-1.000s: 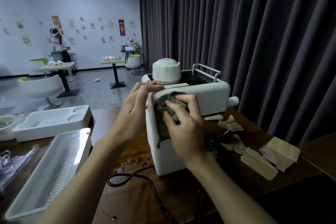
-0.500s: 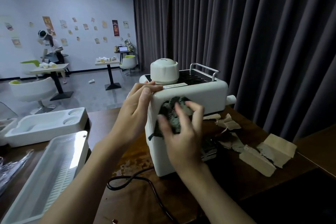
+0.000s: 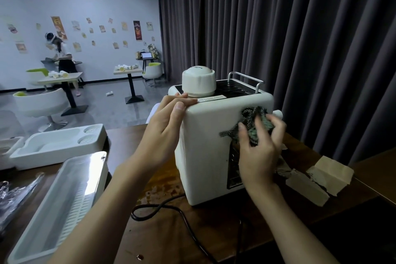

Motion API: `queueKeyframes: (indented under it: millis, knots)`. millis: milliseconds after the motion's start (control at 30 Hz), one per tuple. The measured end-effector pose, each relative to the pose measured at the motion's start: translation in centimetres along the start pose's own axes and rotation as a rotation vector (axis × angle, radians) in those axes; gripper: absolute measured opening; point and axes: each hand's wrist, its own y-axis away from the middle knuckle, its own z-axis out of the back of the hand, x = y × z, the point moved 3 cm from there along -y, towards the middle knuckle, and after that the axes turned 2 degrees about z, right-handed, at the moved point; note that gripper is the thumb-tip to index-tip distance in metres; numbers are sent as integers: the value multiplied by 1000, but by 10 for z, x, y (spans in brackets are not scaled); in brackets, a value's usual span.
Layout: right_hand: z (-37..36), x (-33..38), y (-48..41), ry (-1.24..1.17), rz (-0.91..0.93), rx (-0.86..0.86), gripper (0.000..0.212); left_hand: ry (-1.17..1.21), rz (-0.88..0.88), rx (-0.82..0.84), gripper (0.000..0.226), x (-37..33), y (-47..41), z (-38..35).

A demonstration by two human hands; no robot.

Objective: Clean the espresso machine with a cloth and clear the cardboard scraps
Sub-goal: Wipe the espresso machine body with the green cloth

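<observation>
Now right fingers [image 3: 258, 127] grip one cloth [image 3: 249, 117]; left fingers [image 3: 179, 106] straight on one espresso machine [image 3: 205, 146].

A café-like room: small pedestal tables [image 3: 128, 70], tub chairs [image 3: 40, 104], drink posters [image 3: 137, 30] on the wall.

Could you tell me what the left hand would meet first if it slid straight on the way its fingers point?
Probably the white domed cap on the espresso machine; the left hand has its fingertips right beside the cap's base, though depth is unclear.
</observation>
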Motion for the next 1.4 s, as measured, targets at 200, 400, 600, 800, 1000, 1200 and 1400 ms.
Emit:
queueKeyframes:
  millis: [200, 400, 600, 800, 1000, 1200, 1400]
  knots:
    - [-18, 49, 50, -64, 124, 146, 35, 7, -21, -14, 36, 0, 1, -1]
    - [-13, 35, 37, -24, 174, 137, 30, 5, -12, 9, 37, 0, 1, 0]
    - [-7, 27, 28, -6, 30, 8, 24, 0, -3, 15, 37, 1, 0, -1]
    - [-22, 60, 78, -76, 181, 194, 27, 22, -18, 4, 34, -3, 2, -2]
    - [-7, 36, 42, -45, 36, 48, 26, 27, -30, 16, 37, 1, 1, 0]
    - [-17, 44, 69, 11, 108, 104, 16, 27, -36, -5, 35, 0, 0, -2]
    - [-17, 43, 87, -31, 105, 211, 22, 25, -48, 1, 37, 2, 1, -1]
